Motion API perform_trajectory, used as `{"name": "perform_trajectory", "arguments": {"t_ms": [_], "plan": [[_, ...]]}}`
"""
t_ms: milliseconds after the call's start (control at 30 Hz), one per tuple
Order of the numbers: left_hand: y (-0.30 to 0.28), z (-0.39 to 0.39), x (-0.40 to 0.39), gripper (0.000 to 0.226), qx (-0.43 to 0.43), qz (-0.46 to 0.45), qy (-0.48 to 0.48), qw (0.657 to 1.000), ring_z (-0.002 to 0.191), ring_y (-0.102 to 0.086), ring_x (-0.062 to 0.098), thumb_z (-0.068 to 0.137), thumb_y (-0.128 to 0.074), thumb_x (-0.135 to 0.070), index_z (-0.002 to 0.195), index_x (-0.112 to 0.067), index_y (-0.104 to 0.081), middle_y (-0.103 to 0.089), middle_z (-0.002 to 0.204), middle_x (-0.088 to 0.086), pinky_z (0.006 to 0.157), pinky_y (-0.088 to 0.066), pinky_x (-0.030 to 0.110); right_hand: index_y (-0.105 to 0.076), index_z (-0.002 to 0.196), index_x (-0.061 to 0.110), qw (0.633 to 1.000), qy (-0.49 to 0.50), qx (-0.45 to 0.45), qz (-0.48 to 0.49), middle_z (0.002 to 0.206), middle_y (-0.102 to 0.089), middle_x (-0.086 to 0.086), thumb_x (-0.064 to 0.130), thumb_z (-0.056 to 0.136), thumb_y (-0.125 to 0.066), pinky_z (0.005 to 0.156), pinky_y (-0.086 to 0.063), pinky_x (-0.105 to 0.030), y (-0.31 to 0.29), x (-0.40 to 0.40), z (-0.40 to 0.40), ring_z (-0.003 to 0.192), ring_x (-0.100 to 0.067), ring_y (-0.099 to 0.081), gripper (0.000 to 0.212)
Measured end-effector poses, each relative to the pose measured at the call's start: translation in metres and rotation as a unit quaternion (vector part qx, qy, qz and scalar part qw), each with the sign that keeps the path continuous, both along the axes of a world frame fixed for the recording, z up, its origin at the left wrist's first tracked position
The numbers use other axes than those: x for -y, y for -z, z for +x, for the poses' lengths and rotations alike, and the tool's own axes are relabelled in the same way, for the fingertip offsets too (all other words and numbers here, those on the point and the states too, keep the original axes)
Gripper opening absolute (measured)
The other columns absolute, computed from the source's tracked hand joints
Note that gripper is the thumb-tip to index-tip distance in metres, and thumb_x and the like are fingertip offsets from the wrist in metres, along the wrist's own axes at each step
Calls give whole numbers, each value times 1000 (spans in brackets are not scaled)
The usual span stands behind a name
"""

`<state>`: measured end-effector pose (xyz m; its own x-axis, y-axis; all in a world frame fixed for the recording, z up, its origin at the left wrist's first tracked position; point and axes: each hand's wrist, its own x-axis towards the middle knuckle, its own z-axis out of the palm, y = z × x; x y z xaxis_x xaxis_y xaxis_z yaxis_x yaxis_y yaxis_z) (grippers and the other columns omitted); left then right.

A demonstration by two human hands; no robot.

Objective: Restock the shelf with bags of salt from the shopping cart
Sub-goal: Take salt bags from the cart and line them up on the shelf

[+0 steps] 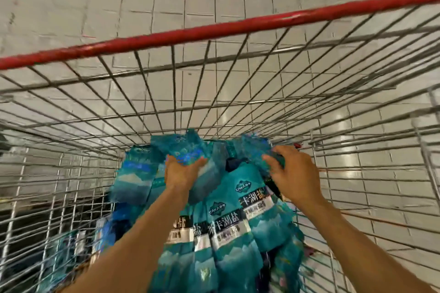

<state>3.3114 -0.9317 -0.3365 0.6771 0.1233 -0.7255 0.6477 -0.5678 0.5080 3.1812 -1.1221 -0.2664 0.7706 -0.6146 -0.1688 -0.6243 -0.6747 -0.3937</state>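
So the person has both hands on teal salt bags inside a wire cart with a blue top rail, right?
Not quite: the cart's top rail is red, not blue, as the head view shows. The rest holds: the left hand and right hand each grip teal salt bags inside the wire cart.

Both forearms are bare to the frame edge; hands (238, 173) wear nothing.

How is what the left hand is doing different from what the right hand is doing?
The left hand is nearer the cart's middle, gripping a blurred teal salt bag; the right hand is nearer the cart's wire side, its fingers curled over another bag's edge. Both reach into the same pile of salt bags.
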Motion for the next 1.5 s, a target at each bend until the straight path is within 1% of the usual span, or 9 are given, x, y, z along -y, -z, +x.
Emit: {"name": "perform_trajectory", "arguments": {"t_ms": [267,367,567,700,833,933,1100,1233,1500], "plan": [[-158,-39,-63,86,62,-147,18,987,120,-55,23,74,-83,-7,144,5,-34,-48,142,20,89,-48,17,-71,89,0,978,31,12,208,82,-71,-21,26,85,-76,70,-57,-48,-149,-60,8,76,-35,-67,27],[-217,-54,-99,62,127,-220,37,966,78,-66,-6,75,-79,4,130,-2,-51,-68,111,2,64,-52,8,-74,82,15,942,47,9,333,85,-74,-15,24,84,-75,58,-54,-31,-216,-112,1,75,-22,-71,9],[-331,-115,-188,18,177,-294,16,939,88,-61,-17,89,-67,-28,103,-35,-58,-69,106,-16,78,-48,7,-71,51,24,839,124,139,511,43,-62,7,3,85,-66,33,-43,-17,-326,-226,0,32,-9,-55,40],[-381,-169,-246,84,220,-345,68,910,107,-68,17,55,-92,-23,123,-20,-43,-70,116,-2,89,-55,29,-61,55,11,844,92,120,514,36,-54,3,9,88,-64,31,-41,-18,-376,-297,-14,26,-12,-50,34],[-412,-213,-301,81,278,-325,-2,904,97,-70,13,54,-87,-5,120,-21,-44,-73,107,-7,78,-54,20,-57,76,11,850,24,89,519,59,-65,-7,15,88,-62,41,-49,-25,-410,-377,-49,37,-16,-60,13],[-428,-243,-350,71,291,-297,-53,908,88,-70,2,63,-85,9,119,-16,-48,-75,98,-14,72,-54,16,-70,73,12,848,-129,42,512,71,-73,-12,52,79,-63,66,-54,-34,-431,-425,-77,61,-19,-69,41],[-466,-300,-426,53,271,-313,-200,888,97,-70,29,49,-81,-8,100,-15,-67,-75,104,11,91,-55,47,-51,105,20,898,-288,83,321,99,-58,7,63,56,-83,80,-48,-29,-437,-448,-114,90,-12,-58,72],[-492,-339,-470,64,324,-298,-169,882,98,-72,16,52,-83,-11,112,-13,-60,-76,104,0,81,-58,32,-73,107,12,744,-389,-108,534,105,-76,-6,27,63,-85,89,-55,-33,-430,-481,-140,103,-27,-70,48],[-468,-419,-523,27,333,-185,-353,855,77,-68,-11,72,-83,-23,95,-29,-72,-75,90,-22,61,-46,2,-72,115,13,617,-415,-194,640,116,-72,-16,19,59,-91,100,-48,-56,-404,-528,-159,110,-39,-66,59]]}}
